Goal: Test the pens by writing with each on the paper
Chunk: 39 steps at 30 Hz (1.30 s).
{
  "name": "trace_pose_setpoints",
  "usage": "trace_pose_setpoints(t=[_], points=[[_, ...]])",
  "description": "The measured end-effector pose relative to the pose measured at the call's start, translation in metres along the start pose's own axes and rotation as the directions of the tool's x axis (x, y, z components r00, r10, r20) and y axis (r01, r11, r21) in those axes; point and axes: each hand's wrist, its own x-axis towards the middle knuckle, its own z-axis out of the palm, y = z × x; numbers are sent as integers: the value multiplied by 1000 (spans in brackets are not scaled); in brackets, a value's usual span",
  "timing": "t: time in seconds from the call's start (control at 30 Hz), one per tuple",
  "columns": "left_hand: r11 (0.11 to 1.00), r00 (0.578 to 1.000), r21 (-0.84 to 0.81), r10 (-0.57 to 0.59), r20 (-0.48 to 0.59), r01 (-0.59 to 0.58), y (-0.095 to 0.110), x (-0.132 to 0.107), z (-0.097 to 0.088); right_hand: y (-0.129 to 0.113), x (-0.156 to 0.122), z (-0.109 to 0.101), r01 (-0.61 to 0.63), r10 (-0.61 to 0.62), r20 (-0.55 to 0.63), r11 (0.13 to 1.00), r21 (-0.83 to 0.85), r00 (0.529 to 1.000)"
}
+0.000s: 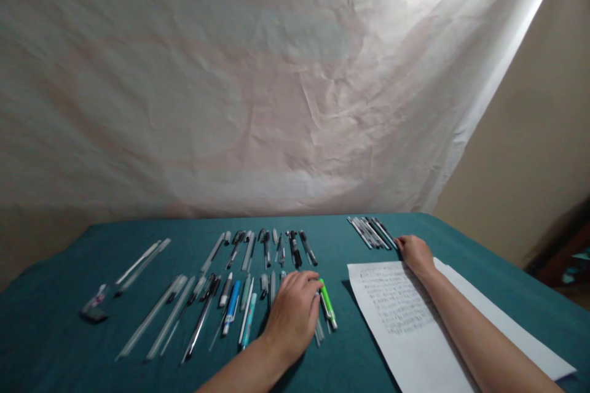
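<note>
My left hand (295, 310) rests palm down on a row of pens on the teal table cloth (69, 331), its fingers curled over them beside a green pen (328, 302). What the fingers grip is hidden. A blue pen (231, 307) lies just left of the hand. My right hand (415, 252) reaches across a written sheet of paper (396, 313), with its fingertips at the near end of a small bundle of pens (372, 232) at the far right. Its fingers look bent, and I cannot make out whether they hold a pen.
Several more pens and clear pen barrels lie in rows across the cloth, with a far row (271, 247) and long clear tubes (142, 264) at the left. A second white sheet (507, 325) lies under the written one. A wrinkled white sheet (258, 86) hangs behind the table.
</note>
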Motion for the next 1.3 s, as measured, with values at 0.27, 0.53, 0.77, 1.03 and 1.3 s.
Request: trace_pose_setpoints(t=[0.27,0.53,0.77,1.03,1.3], points=[[1000,1000,10,0,5,-1,0,-1,-2,-3,-3,0,67,-67,12,998,-3,998],[1000,1000,24,14,9,-14,1,0,-3,-6,-5,-2,65,-64,-34,998,12,997],[999,1000,43,-5,-10,5,-7,5,-8,-43,-14,-32,154,-140,-112,980,123,984],[999,998,-6,-51,-24,51,-13,5,-9,-159,-98,-75,432,-623,222,715,550,750],[999,999,28,-42,-22,42,-15,4,-5,-182,-151,-77,393,-594,402,785,479,697]])
